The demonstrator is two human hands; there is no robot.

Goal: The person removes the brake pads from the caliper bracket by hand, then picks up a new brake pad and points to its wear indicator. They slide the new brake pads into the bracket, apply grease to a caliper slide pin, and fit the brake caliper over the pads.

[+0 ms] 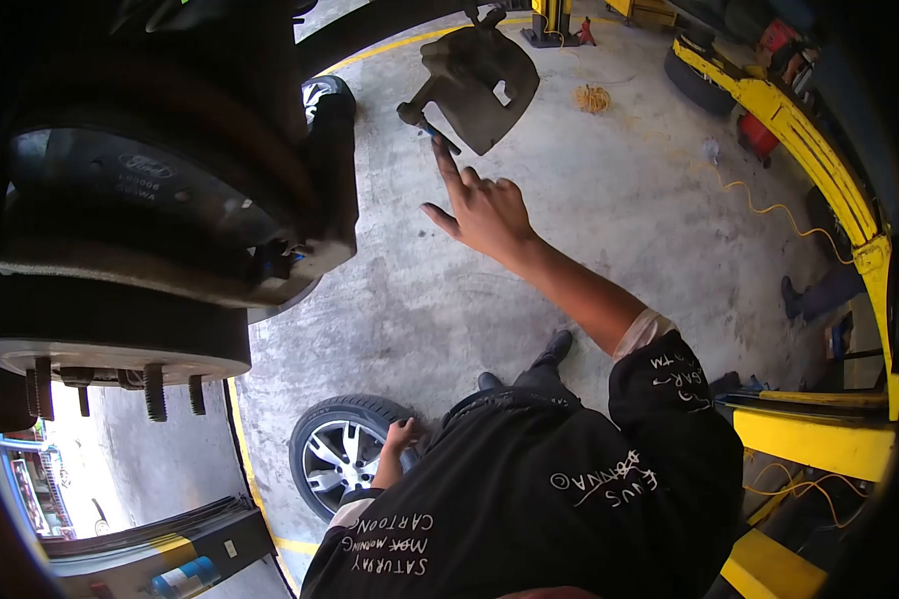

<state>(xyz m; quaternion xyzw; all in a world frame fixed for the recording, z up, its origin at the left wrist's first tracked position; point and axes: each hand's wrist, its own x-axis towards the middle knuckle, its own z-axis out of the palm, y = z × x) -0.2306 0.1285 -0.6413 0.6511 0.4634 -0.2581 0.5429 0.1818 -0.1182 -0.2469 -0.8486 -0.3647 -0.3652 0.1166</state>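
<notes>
Concrete floor (pixel 609 220), pin (pixel 449 144) at right hand's (pixel 494 215) fingertip (pixel 440 149)

The floor (pixel 619 230) is gray and hard, with dark smudges all over and yellow lines (pixel 238 429) painted on it. A silver and black wheel (pixel 335 454) is on the floor toward its near left side. A second wheel (pixel 342 95) is toward the far left. Near the far edge there is a messy orange coil (pixel 591 99), a small red stand (pixel 586 33) and the foot of a yellow post (pixel 549 37). A thin yellow hose (pixel 764 208) wiggles toward the right edge, where things look too dark to tell.
</notes>
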